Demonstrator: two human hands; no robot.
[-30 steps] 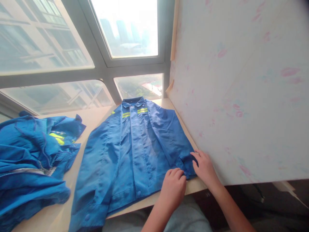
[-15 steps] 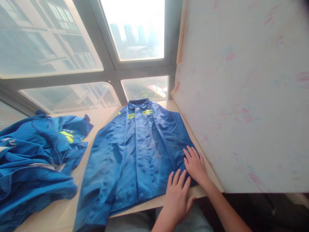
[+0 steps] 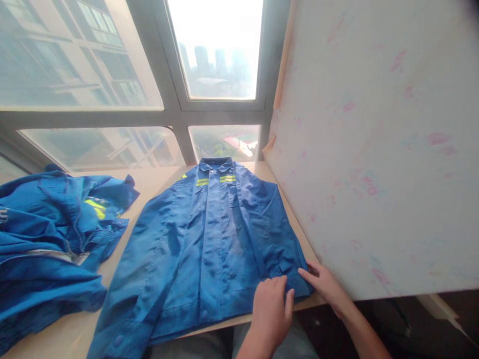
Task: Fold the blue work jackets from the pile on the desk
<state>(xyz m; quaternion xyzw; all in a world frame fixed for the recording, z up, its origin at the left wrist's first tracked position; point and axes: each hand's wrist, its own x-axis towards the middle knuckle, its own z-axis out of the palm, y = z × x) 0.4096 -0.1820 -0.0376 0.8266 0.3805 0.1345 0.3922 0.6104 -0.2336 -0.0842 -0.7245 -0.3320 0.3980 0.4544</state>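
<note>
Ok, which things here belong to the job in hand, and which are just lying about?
In the job:
spread blue jacket
left hand and right hand, both at one sleeve's end
table beneath

Apparently just lying about:
crumpled blue garment, touched by neither hand

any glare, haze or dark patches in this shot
Head view: glare bleaches the upper middle pane; head view: the towers beyond it fade into haze; head view: the jacket, left hand and right hand look fairly clear; head view: the bottom right corner is dark.
</note>
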